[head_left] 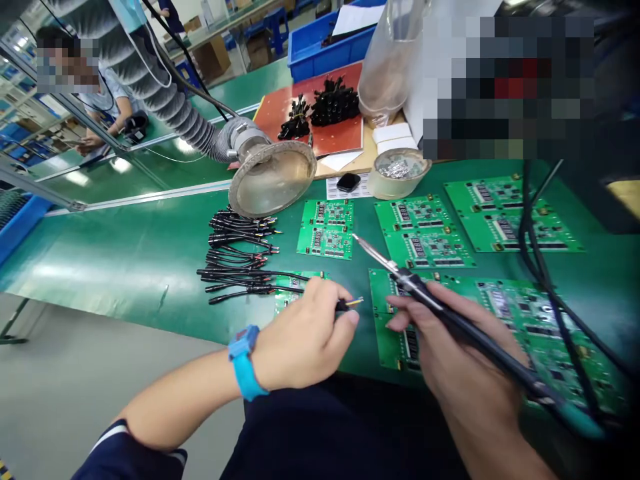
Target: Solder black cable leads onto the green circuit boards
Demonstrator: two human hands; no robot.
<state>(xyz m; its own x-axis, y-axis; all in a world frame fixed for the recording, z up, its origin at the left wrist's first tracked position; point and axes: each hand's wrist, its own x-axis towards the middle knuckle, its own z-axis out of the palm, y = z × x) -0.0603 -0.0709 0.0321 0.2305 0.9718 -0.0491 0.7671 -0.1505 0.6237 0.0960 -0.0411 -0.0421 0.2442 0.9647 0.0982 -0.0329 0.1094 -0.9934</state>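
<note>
Closest in, the person's left hand point(300, 337), with a blue wristband point(244, 360) at the wrist, pinches a short black cable point(345, 305) between thumb and fingers, its yellow and red wire ends poking out past the fingertips. The right hand point(453, 333) curls around a soldering iron point(440, 308) in a pen grip, the tip pointing toward a gap among the green circuit boards point(505, 313). It is not visibly touching them. The boards lie in groups on the green mat of the table point(100, 260), with a small board point(295, 293) just beyond the left hand. Beside that, black cables point(240, 253) lie side by side in a loose row. Farther off stand a round fume extractor hood point(273, 180) on a ribbed hose point(175, 113), a roll of tape point(400, 172), and a red mat point(320, 107) heaped with black connectors point(335, 100). Past these sit a blue plastic bin point(330, 47) and another person point(107, 100) at a neighbouring table.
</note>
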